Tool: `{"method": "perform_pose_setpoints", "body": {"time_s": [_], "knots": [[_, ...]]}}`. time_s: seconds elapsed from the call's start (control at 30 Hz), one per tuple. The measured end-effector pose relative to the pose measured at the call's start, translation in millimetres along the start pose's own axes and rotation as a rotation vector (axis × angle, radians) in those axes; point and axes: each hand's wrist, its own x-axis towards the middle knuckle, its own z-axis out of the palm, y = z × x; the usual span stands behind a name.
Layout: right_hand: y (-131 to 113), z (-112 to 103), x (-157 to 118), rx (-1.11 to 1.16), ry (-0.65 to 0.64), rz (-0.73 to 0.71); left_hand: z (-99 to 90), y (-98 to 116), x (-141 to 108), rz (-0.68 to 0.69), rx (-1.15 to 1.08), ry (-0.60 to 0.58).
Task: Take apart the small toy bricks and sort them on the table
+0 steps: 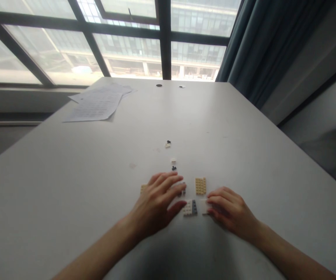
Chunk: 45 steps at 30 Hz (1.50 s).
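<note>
My left hand (159,200) hovers over small building bricks with its fingers apart. Its thumb tip is at the upper left corner of a white studded plate (187,209) with a dark grey strip (194,207) along its right side. Beneath its fingertips a grey piece (184,188) shows in part, and a tan studded piece (143,188) peeks out at the left. My right hand (232,208) has thumb and fingers closed on the right edge of a flat white plate (204,207), partly hidden by them. A tan studded plate (200,186) lies just beyond, between the hands.
Farther up the white table (229,155) lie a small white brick (173,160), a dark piece (174,168) and a cluster of tiny white and black pieces (168,144). Printed papers (98,103) rest at the far left. Windows and a blue curtain (255,46) border the table.
</note>
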Motion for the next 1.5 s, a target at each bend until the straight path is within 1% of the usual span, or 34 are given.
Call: {"method": "perform_pose_setpoints", "body": {"time_s": [0.03, 0.13, 0.2, 0.3, 0.4, 0.53, 0.63, 0.77, 0.87, 1.03, 1.23, 1.5], "knots": [[0.5, 0.6, -0.3, 0.003, -0.003, -0.003, -1.2, -11.2, 4.5, -0.071, 0.004, -0.009], [2.1, 1.7, -0.5, 0.009, -0.003, -0.011, -0.4, -48.4, 20.2, -0.296, 0.071, -0.141], [2.7, 1.9, -0.1, 0.008, 0.003, -0.006, 4.5, -71.3, 30.5, -0.398, 0.138, -0.208], [3.4, 1.8, 0.9, 0.013, 0.009, 0.011, 17.1, -95.9, 43.5, -0.44, 0.238, -0.278], [4.0, 2.1, 1.3, 0.026, 0.014, 0.014, 30.2, -108.4, 53.7, -0.436, 0.29, -0.306], [5.3, 3.1, 0.6, 0.041, 0.008, 0.017, 37.8, -115.6, 64.5, -0.415, 0.272, -0.304], [6.1, 3.7, 0.0, 0.049, 0.005, 0.023, 36.6, -119.4, 69.5, -0.392, 0.246, -0.31], [5.2, 3.5, 1.3, 0.062, 0.004, 0.033, 34.9, -122.6, 71.4, -0.4, 0.244, -0.293], [3.6, 2.8, 3.2, 0.064, 0.01, 0.031, 36.4, -122.9, 72.3, -0.404, 0.25, -0.274], [3.2, 2.4, 3.8, 0.071, 0.017, 0.033, 39.1, -122.9, 76.5, -0.369, 0.245, -0.258], [5.7, 3.2, 1.8, 0.081, 0.012, 0.045, 39.4, -126.6, 75.9, -0.339, 0.21, -0.182], [6.4, 4.2, 1.4, 0.084, 0.002, 0.035, 37.4, -127.8, 62.9, -0.332, 0.109, -0.039]]}}
